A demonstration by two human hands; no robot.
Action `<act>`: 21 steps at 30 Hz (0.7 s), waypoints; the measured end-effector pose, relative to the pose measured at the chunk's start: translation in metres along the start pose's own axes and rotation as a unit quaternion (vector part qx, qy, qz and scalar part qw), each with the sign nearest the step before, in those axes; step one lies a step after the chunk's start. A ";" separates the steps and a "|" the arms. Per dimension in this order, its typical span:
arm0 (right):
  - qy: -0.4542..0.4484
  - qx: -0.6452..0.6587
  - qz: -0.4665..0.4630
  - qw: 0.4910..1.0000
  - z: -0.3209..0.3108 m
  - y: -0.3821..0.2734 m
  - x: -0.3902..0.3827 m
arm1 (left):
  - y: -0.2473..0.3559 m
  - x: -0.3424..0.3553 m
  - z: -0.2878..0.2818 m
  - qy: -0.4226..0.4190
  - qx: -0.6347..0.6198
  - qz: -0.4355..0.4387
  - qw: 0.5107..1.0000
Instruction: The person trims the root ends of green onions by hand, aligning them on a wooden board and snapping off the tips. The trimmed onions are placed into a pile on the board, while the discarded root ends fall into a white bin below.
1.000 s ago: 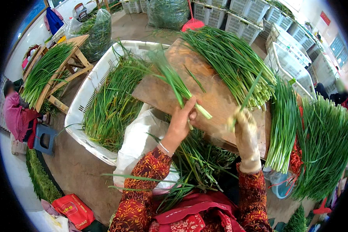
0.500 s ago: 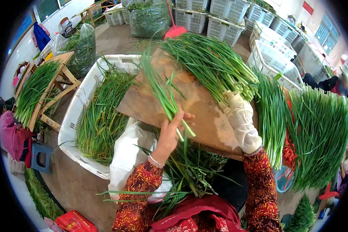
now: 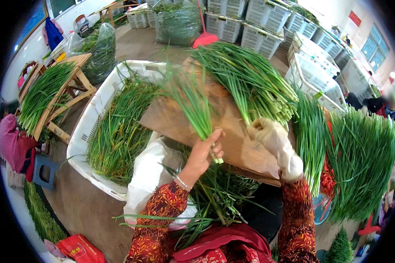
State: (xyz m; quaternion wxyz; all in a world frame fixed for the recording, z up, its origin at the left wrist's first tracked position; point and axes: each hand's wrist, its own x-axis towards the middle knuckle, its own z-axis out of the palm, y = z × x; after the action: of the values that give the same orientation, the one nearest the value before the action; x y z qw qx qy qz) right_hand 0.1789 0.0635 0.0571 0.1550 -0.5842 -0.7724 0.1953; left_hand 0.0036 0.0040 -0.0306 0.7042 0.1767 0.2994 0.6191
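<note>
My bare left hand [image 3: 202, 151], a bracelet at its wrist, is closed round the pale stem ends of a small bunch of Chinese chives [image 3: 199, 114]. The leaves point away from me and blur at their tips. My right hand [image 3: 276, 142], in a whitish glove, has its fingers closed at the stem ends of a few chives [image 3: 241, 103] beside the big heap. That chive heap [image 3: 254, 74] lies across the far right part of the brown wooden board [image 3: 166, 116], its pale ends towards my right hand.
Left of the board stands a white crate [image 3: 77, 153] of loose leaves and trimmings. Bundled chives [image 3: 360, 158] stand at the right. White sacking [image 3: 151, 168] and loose trimmings [image 3: 224, 188] lie near my lap. Stacked crates [image 3: 261, 39] and a red dustpan [image 3: 205, 40] are beyond.
My left hand has turned, and its chives now look like a fuller, gathered bunch. My right hand's fingers have drawn back from the heap's ends and closed on a few chives.
</note>
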 end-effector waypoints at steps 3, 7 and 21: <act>-0.039 0.217 -0.023 0.975 0.030 -0.006 -0.037 | -0.003 -0.001 0.009 0.016 -0.001 -0.011 1.000; -0.079 0.339 0.021 0.937 0.061 -0.008 -0.050 | -0.006 0.003 -0.004 -0.034 0.002 -0.002 0.999; 0.000 0.580 0.052 0.813 0.070 -0.022 -0.022 | 0.006 0.000 0.004 -0.003 0.041 0.018 0.999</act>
State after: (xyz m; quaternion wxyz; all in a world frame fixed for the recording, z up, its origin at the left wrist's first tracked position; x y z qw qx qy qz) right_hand 0.1331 0.0287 0.0062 0.4544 -0.4254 -0.4844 0.6148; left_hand 0.0017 0.0055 -0.0240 0.6857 0.2126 0.3192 0.6187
